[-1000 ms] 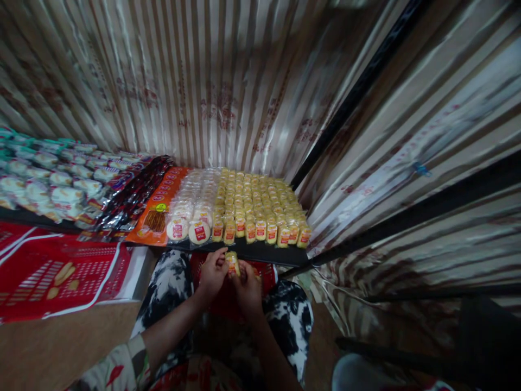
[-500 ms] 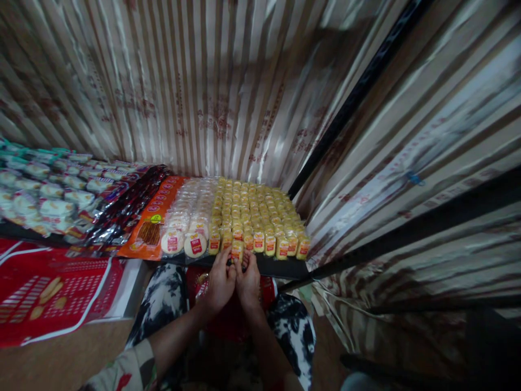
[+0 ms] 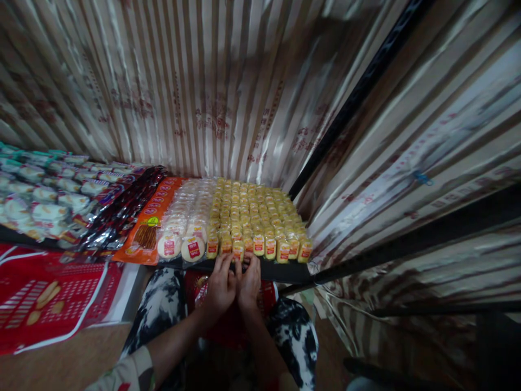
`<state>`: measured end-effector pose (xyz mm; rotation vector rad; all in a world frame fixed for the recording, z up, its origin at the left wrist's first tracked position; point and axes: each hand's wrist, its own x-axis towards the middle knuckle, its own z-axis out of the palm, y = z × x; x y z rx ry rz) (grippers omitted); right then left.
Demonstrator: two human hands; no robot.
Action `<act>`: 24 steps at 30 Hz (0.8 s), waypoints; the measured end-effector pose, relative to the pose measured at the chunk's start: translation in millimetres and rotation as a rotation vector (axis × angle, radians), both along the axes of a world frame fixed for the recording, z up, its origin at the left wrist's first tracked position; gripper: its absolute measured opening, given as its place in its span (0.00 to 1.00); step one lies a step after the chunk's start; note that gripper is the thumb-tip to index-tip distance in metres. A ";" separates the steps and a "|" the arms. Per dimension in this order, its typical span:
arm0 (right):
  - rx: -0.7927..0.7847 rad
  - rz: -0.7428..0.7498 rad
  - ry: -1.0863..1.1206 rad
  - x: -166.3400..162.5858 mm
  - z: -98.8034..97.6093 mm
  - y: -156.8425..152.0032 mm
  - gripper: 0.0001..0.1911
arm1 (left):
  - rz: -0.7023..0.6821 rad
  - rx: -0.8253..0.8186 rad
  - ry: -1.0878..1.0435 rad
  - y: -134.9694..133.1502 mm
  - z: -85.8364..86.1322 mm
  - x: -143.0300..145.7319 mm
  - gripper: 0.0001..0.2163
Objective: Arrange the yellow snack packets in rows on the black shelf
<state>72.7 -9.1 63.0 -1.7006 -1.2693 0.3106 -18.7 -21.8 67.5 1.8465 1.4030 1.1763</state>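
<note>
A black shelf (image 3: 280, 270) holds a dense block of small yellow snack packets (image 3: 256, 214) with red labels. My left hand (image 3: 220, 287) and my right hand (image 3: 249, 282) are side by side at the shelf's front edge. Their fingertips press one yellow packet (image 3: 238, 250) into the front row. The fingers of both hands are curled around that packet. Left of the yellow block lie round white cakes in clear wrap (image 3: 183, 239).
Further left on the shelf are orange packets (image 3: 148, 225), dark shiny packets (image 3: 122, 209) and white-and-teal packets (image 3: 44, 187). A red carton (image 3: 52, 293) lies at lower left. A red bag (image 3: 232, 320) sits between my knees. Striped wrapped walls and black shelf rails (image 3: 407, 239) close in on the right.
Both hands rose from my lap with one yellow packet and carried it forward to the front row of the shelf.
</note>
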 end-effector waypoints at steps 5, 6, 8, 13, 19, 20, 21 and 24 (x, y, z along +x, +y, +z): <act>-0.018 -0.020 0.033 1.5 -2.6 1.5 0.10 | -0.067 -0.026 0.074 -0.5 0.1 -1.1 0.22; -0.018 -0.024 0.037 1.9 -3.3 1.4 0.10 | -0.074 -0.036 0.074 -0.2 0.4 -0.9 0.22; -0.018 -0.021 0.046 2.9 -4.5 0.9 0.10 | -0.082 -0.046 0.073 0.2 1.0 -0.2 0.21; 0.014 0.044 0.015 7.0 -9.5 -1.2 0.14 | -0.114 -0.020 0.082 0.6 -3.6 1.3 0.20; 0.041 0.079 -0.080 10.5 -18.8 -0.5 0.19 | -0.110 -0.010 0.127 3.0 -12.4 2.9 0.20; 0.044 0.073 -0.076 10.4 -19.8 -0.4 0.19 | -0.110 -0.010 0.135 3.5 -12.6 3.1 0.20; 0.054 0.063 -0.073 10.2 -20.5 -0.4 0.19 | -0.108 -0.012 0.143 3.8 -12.4 3.2 0.20; 0.102 0.051 -0.083 10.1 -22.2 -1.0 0.19 | -0.098 -0.023 0.163 3.8 -10.3 3.2 0.20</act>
